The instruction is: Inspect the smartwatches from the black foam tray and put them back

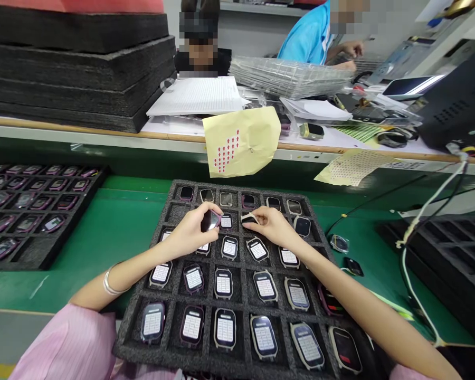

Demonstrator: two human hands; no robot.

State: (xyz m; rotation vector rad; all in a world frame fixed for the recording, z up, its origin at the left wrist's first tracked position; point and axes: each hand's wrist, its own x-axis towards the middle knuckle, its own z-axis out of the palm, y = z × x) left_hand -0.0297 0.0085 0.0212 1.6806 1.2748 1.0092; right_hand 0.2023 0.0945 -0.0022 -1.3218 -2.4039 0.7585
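A dark foam tray [237, 305] in front of me holds several rows of watch bodies, many with lit white screens. Near its back left, my left hand [192, 228] grips a purple-edged watch [210, 220] with a dark screen by its sides. My right hand [271, 226] pinches a light-framed watch [248, 218] over the second row from the back. Between the two hands a watch with a lit screen [226, 221] lies in its compartment. Dark-screened watches lie along the back row.
Another watch tray [35, 211] is at the left, stacked black trays [439, 264] at the right. Black foam stacks [75, 74], papers [200, 95] and yellow sheets [243, 140] are on the shelf. A white cable [406, 264] hangs at right. Two people are behind the shelf.
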